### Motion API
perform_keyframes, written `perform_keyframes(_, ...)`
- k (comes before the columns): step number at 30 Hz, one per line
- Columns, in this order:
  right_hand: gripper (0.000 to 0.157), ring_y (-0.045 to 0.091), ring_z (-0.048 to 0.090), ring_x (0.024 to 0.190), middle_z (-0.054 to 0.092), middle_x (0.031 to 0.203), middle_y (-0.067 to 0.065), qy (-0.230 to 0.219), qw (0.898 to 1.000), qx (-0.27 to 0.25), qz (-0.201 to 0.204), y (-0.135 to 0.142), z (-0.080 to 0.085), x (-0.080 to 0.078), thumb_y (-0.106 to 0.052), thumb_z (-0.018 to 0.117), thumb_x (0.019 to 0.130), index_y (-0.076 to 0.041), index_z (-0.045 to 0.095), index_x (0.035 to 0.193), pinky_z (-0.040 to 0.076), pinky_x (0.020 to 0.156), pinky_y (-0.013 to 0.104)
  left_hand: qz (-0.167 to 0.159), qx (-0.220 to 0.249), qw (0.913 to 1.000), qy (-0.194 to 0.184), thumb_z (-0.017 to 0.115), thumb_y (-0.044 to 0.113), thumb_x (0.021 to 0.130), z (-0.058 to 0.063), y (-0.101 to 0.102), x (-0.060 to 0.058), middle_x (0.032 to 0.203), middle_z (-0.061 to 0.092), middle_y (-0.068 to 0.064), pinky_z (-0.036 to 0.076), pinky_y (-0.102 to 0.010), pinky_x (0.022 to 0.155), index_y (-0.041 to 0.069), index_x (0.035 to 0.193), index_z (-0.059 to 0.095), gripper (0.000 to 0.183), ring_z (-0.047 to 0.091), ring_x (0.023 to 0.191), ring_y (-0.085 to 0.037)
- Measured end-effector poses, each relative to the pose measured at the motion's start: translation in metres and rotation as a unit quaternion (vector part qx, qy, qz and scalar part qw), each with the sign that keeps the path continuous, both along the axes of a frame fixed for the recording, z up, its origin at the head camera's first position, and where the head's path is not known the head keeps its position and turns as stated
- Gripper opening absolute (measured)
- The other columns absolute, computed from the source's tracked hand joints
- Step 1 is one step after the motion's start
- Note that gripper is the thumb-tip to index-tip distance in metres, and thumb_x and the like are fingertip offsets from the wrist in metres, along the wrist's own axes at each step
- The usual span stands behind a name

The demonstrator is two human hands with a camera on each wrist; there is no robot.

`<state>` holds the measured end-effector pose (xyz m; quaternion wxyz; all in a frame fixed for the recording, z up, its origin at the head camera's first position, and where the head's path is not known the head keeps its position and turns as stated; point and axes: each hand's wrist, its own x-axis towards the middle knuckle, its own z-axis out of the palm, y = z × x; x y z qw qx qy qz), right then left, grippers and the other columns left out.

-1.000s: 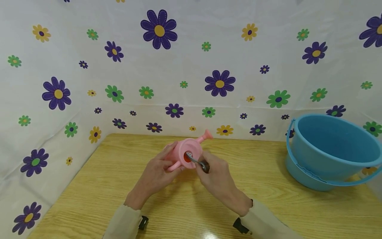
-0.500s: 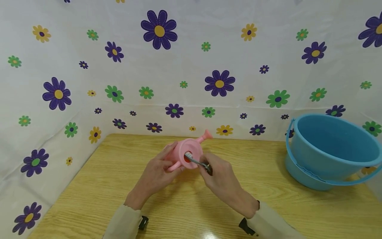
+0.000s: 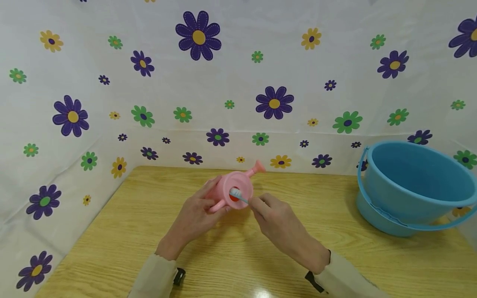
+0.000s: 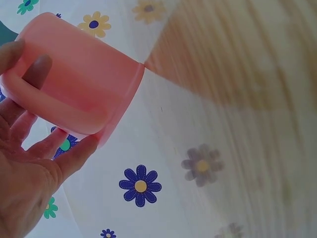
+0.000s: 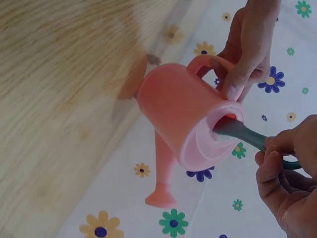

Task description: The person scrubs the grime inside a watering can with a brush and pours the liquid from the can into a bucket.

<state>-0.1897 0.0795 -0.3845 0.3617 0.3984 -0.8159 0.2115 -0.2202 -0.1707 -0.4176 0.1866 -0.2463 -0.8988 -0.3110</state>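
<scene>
A pink toy watering can is tilted over the table, its open mouth toward me and its spout pointing back right. My left hand grips it at the handle, with fingers passing through the loop. Pinched in my right hand is a small brush, its teal handle reaching into the mouth of the can. White bristles show at the opening in the head view, in front of an orange-red patch inside the can. A loop sticks out at the brush's other end.
A large blue bucket with its handle hanging down stands on the right of the wooden table. White cloth printed with flowers hangs behind and along the sides.
My right hand has shifted slightly right and toward me, turning the brush so more of its bristles face me. The left hand and the watering can hold nearly the same position.
</scene>
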Motion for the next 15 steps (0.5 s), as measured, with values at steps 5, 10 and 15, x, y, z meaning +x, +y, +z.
perform_keyframes(5,0.027,0.008,0.059,0.067,0.068,0.088,0.003,-0.036,0.999,0.011,0.007,0.0055,-0.0011,0.0003,0.0,0.08,0.084,-0.011,0.065,0.104,0.05,0.058,0.014,-0.001,0.002,1.0,0.002,0.083,0.028,0.087,0.0014,-0.0002,0.0004,0.16,0.047,-0.004,0.047,-0.05,0.114,0.003,0.07,0.074,0.031,0.044,0.148,-0.037)
perform_keyframes(10,0.015,0.007,0.062,0.07,0.066,0.082,0.002,-0.107,0.994,-0.038,0.008,0.0053,-0.0056,0.0012,-0.005,0.078,0.087,-0.01,0.064,0.091,0.055,0.062,0.016,0.002,-0.003,1.0,0.006,0.083,0.029,0.088,0.001,0.0004,0.0005,0.16,0.048,-0.005,0.046,-0.05,0.115,0.002,0.072,0.074,0.032,0.044,0.148,-0.037)
perform_keyframes(15,0.012,0.003,0.05,0.064,0.063,0.075,-0.005,-0.189,0.979,-0.076,-0.023,0.0002,-0.0025,0.0032,-0.007,0.072,0.084,-0.014,0.063,0.083,0.045,0.057,0.015,0.003,-0.004,1.0,0.004,0.082,0.029,0.088,0.001,0.0019,0.0012,0.16,0.047,-0.004,0.044,-0.05,0.116,0.002,0.072,0.074,0.032,0.043,0.148,-0.037)
